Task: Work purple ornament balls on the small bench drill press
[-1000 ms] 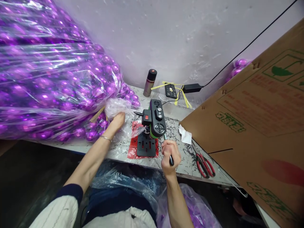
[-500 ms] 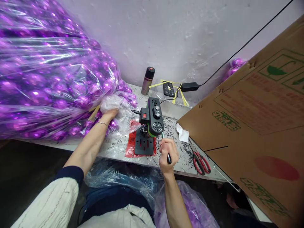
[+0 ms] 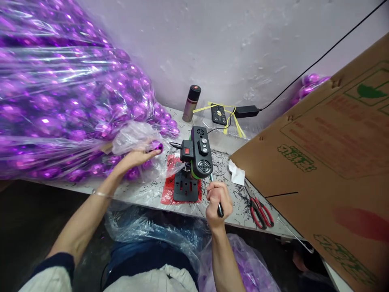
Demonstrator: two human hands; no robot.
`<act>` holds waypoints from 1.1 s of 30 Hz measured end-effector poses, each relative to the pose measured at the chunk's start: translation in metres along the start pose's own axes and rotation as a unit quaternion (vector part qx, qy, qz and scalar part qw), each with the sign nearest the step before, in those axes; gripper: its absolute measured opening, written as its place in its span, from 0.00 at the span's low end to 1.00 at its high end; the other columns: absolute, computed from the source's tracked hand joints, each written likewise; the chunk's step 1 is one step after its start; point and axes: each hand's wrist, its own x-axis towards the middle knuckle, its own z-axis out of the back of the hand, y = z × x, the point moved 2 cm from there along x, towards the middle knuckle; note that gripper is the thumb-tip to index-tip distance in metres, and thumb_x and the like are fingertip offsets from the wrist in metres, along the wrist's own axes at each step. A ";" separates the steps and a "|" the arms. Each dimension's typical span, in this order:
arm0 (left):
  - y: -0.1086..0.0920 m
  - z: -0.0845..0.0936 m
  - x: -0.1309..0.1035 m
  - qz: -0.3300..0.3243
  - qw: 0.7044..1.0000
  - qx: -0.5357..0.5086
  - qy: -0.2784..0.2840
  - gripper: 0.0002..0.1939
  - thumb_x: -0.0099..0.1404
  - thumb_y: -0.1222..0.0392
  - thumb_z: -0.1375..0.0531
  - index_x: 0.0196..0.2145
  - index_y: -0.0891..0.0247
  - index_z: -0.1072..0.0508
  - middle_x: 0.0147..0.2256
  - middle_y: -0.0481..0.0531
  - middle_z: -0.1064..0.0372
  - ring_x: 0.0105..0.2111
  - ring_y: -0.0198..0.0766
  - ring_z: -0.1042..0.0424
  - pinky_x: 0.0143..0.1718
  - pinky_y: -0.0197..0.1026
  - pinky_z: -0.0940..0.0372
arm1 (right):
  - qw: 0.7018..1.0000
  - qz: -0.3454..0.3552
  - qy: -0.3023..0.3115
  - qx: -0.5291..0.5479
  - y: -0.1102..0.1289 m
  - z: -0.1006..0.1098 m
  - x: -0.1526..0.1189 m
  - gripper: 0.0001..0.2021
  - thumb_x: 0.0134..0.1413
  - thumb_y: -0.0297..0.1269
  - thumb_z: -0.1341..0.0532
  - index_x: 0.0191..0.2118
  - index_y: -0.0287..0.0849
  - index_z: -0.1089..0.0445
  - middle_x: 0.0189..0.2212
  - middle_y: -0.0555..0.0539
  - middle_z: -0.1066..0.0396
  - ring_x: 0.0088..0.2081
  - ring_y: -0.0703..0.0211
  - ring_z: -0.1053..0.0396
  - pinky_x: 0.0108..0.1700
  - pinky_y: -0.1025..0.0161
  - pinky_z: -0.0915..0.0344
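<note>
Littered tabletop (image 3: 152,195): at nine o'clock, a purple ball (image 3: 157,147) is now pinched by the half-closed left hand (image 3: 136,157); at five, the handle (image 3: 220,210) stays clenched in the right hand (image 3: 219,201).

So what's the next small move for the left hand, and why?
Probably ease the left hand a little to the right, taking the purple ball toward the black machine. The ball sits at the fingertips, beside the machine but apart from it, while the right hand is closed around the lever.
</note>
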 end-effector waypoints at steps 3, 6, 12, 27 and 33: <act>0.000 -0.009 -0.049 0.085 0.982 -0.162 0.049 0.34 0.56 0.37 0.37 0.54 0.61 0.30 0.45 0.56 0.27 0.35 0.43 0.24 0.32 0.39 0.32 | 1.000 0.000 -0.006 0.004 0.000 0.000 0.000 0.15 0.62 0.25 0.49 0.24 0.44 0.39 0.24 0.51 0.37 0.28 0.61 0.35 0.29 0.62 0.41; -0.001 -0.033 -0.092 0.167 0.910 -0.374 0.069 0.43 0.54 0.40 0.34 0.62 0.57 0.41 0.47 0.57 0.28 0.32 0.40 0.24 0.27 0.36 0.33 | 1.000 -0.001 -0.008 0.007 0.001 0.000 0.001 0.15 0.61 0.24 0.49 0.24 0.43 0.39 0.24 0.51 0.36 0.28 0.62 0.35 0.28 0.62 0.42; 0.001 -0.087 -0.130 0.219 0.859 -0.457 0.065 0.39 0.54 0.47 0.31 0.60 0.57 0.38 0.46 0.55 0.28 0.36 0.39 0.25 0.34 0.37 0.30 | 1.000 0.001 -0.002 0.003 0.003 0.002 0.004 0.15 0.61 0.25 0.49 0.23 0.44 0.39 0.23 0.51 0.37 0.28 0.61 0.35 0.29 0.62 0.41; -0.009 -0.131 -0.102 -0.101 0.993 0.031 0.055 0.27 0.61 0.52 0.36 0.56 0.62 0.37 0.50 0.59 0.30 0.50 0.50 0.28 0.52 0.50 0.32 | 1.000 -0.002 0.019 0.003 0.003 0.004 0.002 0.14 0.61 0.24 0.49 0.25 0.43 0.38 0.26 0.50 0.36 0.30 0.61 0.35 0.30 0.62 0.40; -0.012 -0.133 -0.094 -0.127 0.989 0.041 0.059 0.28 0.61 0.53 0.36 0.57 0.60 0.37 0.51 0.58 0.30 0.51 0.50 0.28 0.51 0.51 0.32 | 1.000 -0.009 0.014 0.004 0.005 0.003 0.005 0.14 0.61 0.25 0.48 0.25 0.44 0.39 0.25 0.50 0.36 0.29 0.61 0.35 0.29 0.62 0.40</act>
